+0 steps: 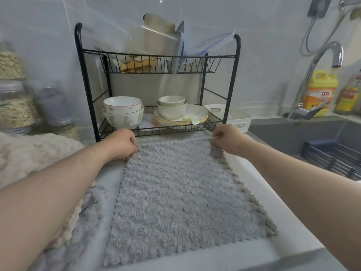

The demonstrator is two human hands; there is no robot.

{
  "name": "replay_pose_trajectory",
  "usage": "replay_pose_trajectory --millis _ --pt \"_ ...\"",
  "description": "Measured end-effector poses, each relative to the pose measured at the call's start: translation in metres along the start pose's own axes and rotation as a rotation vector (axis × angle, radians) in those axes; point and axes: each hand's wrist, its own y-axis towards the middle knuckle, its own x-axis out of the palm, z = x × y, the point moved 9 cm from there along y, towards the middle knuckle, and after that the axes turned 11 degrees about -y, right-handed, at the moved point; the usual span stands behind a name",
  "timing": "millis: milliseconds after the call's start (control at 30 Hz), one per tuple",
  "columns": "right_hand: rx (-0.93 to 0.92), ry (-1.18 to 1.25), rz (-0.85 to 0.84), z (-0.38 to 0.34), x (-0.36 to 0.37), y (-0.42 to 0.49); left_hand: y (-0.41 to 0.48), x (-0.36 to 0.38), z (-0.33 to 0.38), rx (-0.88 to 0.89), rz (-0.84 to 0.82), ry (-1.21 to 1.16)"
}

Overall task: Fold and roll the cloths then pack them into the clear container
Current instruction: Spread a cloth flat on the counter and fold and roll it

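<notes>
The grey cloth (181, 192) lies spread flat on the white counter (234, 253), filling most of its middle. The cloth's near edge stops just short of the counter's front edge. Its far edge lies just in front of the foot of the black dish rack (158, 55), which stands against the back wall and closes off that side. On the right, a bare strip of counter runs between the cloth's edge and the sink (312, 137), so there is open room there up to the sink rim. On the left, a narrower bare strip separates the cloth from a second grey cloth (89, 208), which lies partly under the left forearm. A cream cloth (29, 153) is heaped behind it at the counter's left edge. The left grip (122, 143) pinches the far left corner of the spread cloth, with the fingers curled down onto it. The right grip (227, 141) pinches the far right corner, where the fabric is bunched slightly under the fingertips. The cloth itself is a thick, fluffy pile fabric, roughly square, with a zigzag-cut border all round. It shows no fold and only faint ripples across its surface.
</notes>
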Motion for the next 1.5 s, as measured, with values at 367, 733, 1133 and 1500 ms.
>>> replay_pose_trajectory --millis 367,733,1133,1500 --pt "0.174 0.564 0.069 0.015 -0.050 -0.099 -0.102 -0.035 0.023 0.080 0.182 -0.366" --pt "0.177 0.485 0.093 0.018 -0.070 -0.189 -0.199 -0.036 0.025 0.219 0.189 -0.198" --pt "0.088 0.274 0.024 0.017 -0.052 -0.230 -0.232 -0.003 0.011 0.359 0.042 0.158" --pt "-0.094 0.031 -0.071 0.005 -0.040 -0.235 -0.232 0.011 0.011 0.502 0.022 0.378"
